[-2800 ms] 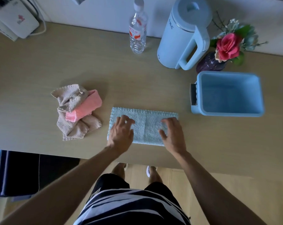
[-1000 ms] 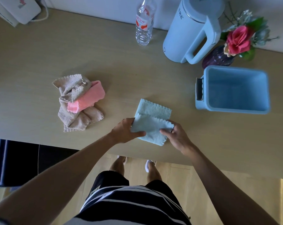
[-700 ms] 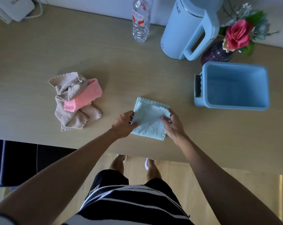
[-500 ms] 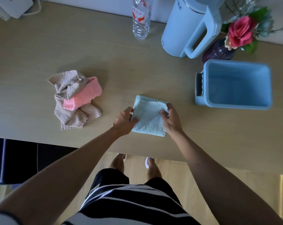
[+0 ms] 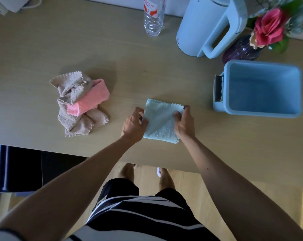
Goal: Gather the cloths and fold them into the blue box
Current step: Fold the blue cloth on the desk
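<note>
A light blue cloth [image 5: 160, 122], folded into a small square, lies on the wooden table near its front edge. My left hand [image 5: 134, 126] pinches its left edge and my right hand [image 5: 184, 123] grips its right edge, thumb on top. A beige cloth [image 5: 72, 108] lies crumpled to the left with a pink cloth [image 5: 89, 100] tucked into it. The blue box [image 5: 262, 88] stands open to the right of the folded cloth, with nothing visible inside.
At the back stand a clear water bottle [image 5: 153, 16], a pale blue kettle [image 5: 206, 26] and a purple vase with a pink rose [image 5: 267, 26]. A white device [image 5: 13, 4] sits at the back left corner. The table [image 5: 43, 40] edge runs just below my hands.
The blue cloth went from a long rectangle to a small square, folded over by both hands. My hands now hold its two sides; the other cloths have not moved.
</note>
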`<action>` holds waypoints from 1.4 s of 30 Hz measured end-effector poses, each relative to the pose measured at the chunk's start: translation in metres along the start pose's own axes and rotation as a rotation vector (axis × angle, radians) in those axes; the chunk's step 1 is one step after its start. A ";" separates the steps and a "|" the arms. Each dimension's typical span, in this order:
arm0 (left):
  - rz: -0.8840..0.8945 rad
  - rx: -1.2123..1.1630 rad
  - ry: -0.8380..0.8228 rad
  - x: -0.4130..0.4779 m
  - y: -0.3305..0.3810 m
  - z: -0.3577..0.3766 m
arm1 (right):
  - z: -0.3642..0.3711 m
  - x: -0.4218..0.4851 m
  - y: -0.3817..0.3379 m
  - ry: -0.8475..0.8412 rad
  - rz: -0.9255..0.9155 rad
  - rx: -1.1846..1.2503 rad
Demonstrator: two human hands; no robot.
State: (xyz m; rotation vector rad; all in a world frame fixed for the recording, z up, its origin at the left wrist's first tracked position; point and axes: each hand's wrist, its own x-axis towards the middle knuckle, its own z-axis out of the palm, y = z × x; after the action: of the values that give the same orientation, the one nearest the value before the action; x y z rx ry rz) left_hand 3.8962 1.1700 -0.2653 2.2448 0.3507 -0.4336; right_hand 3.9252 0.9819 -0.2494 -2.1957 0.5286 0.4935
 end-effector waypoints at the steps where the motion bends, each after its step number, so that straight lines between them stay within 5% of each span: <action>1: 0.062 0.016 0.042 -0.002 0.001 -0.001 | 0.000 -0.001 -0.002 0.020 0.011 0.021; 7: 0.676 0.367 0.146 -0.010 0.008 -0.005 | 0.000 -0.021 -0.002 0.402 -0.328 -0.258; 10: 0.813 0.562 -0.007 0.001 -0.002 0.005 | 0.008 -0.032 0.004 0.301 -0.515 -0.390; 15: 0.712 0.758 -0.187 0.019 -0.011 0.013 | 0.035 -0.034 0.038 0.021 -0.478 -0.678; 26: 0.601 0.773 -0.178 0.029 0.007 0.013 | 0.027 -0.033 0.051 -0.057 -0.377 -0.758; 30: 0.626 0.752 -0.121 0.040 0.033 0.015 | 0.016 -0.051 0.036 0.047 -0.292 -0.546; 35: 0.442 0.807 -0.202 0.039 0.052 0.013 | -0.005 -0.085 0.029 0.255 -0.288 -0.372; 39: 0.136 0.505 -0.404 0.032 0.069 0.000 | -0.013 -0.106 0.033 0.333 -0.242 -0.228; 42: 0.071 0.236 -0.474 0.022 0.087 -0.017 | -0.012 -0.120 0.029 0.360 -0.203 0.001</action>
State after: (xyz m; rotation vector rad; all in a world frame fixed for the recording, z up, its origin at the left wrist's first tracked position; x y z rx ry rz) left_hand 3.9529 1.1302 -0.2063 2.2792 -0.0307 -0.9852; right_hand 3.8117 0.9797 -0.1992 -2.3181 0.4841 -0.0131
